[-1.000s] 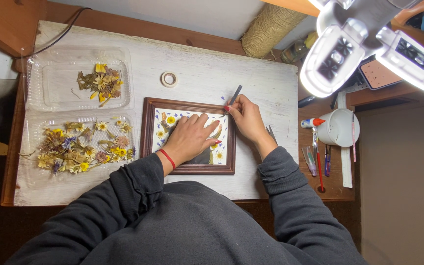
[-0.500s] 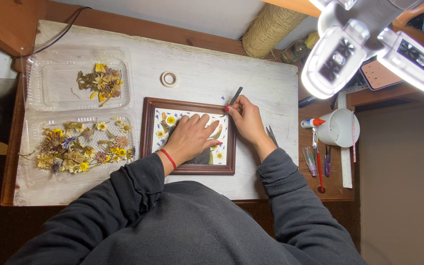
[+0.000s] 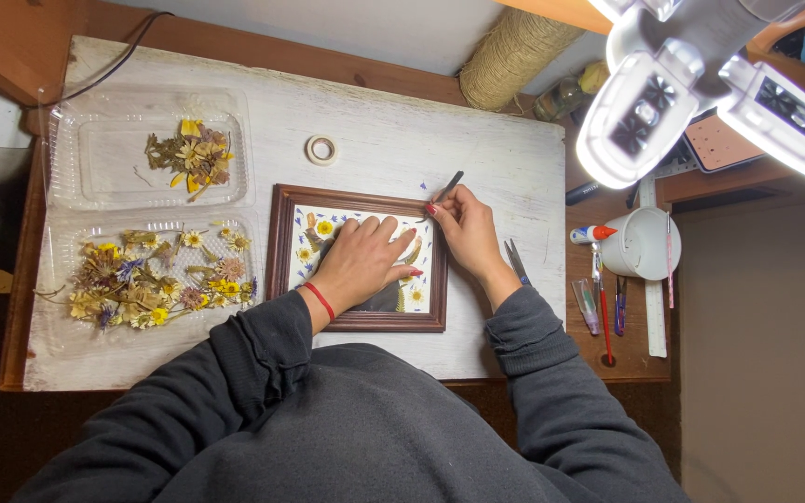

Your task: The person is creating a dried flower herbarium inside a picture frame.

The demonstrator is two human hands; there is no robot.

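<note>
A: The picture frame (image 3: 358,258) — where does it sit against the fingers?

B: Directly under the left hand (image 3: 365,261), which lies flat on the pressed-flower panel, fingers (image 3: 386,231) spread wide and gripping nothing, only pressing down. The frame's longer sides run toward and away from the person; the top rail lies just beyond the fingertips.

A: And the other hand?

B: The right hand (image 3: 465,231) is at the frame's top right corner, its fingers pinched closed around a thin dark tool (image 3: 448,187). The tool slants up and away from the fingertips, its held end meeting the frame at that corner.

A: Which hand is nearer the corner?

B: The right, touching or just beside it. The left covers the middle.

A: Anything close by?

B: Scissors (image 3: 516,262) just beside the right wrist, a tape roll (image 3: 321,149) beyond the left fingertips, and trays of dried flowers (image 3: 146,279) well out past the left forearm.
</note>
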